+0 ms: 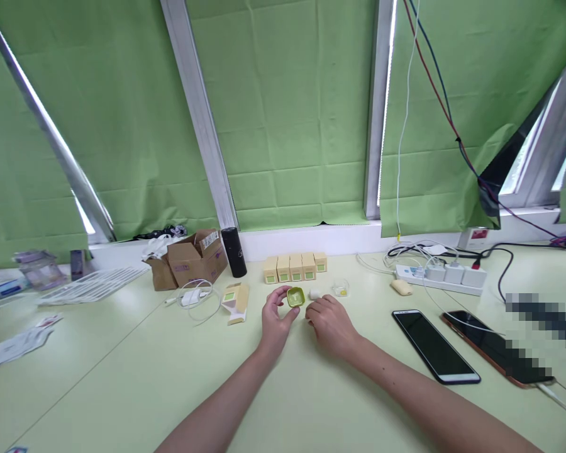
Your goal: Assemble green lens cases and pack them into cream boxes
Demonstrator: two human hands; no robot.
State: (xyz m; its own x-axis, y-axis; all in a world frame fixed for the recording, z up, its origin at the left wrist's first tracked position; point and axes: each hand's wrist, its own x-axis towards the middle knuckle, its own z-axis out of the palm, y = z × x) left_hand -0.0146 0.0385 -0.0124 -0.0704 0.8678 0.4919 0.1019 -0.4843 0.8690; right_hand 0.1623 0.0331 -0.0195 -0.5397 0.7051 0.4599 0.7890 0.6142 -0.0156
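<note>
A small olive-green square cup [295, 297] is pinched between the thumb and fingers of my left hand [275, 321], its open side facing me. My right hand [330, 322] rests just to the right, low over the table, with its fingers curled inward; whatever they may hold is hidden. Beyond those fingers lies a small white piece [315, 294], and a clear little container [341, 288] with something yellow in it stands beside that. Behind the cup, several small tan boxes [296, 268] stand in a row. An opened tan box [236, 302] lies to the left.
On the right are a phone [434, 346], a second phone [495, 347], a power strip [439, 279] with cables and a beige lump [401, 287]. Leftward stand a black cylinder [234, 253] and a cardboard box [198, 258], with a white charger [193, 297] in front.
</note>
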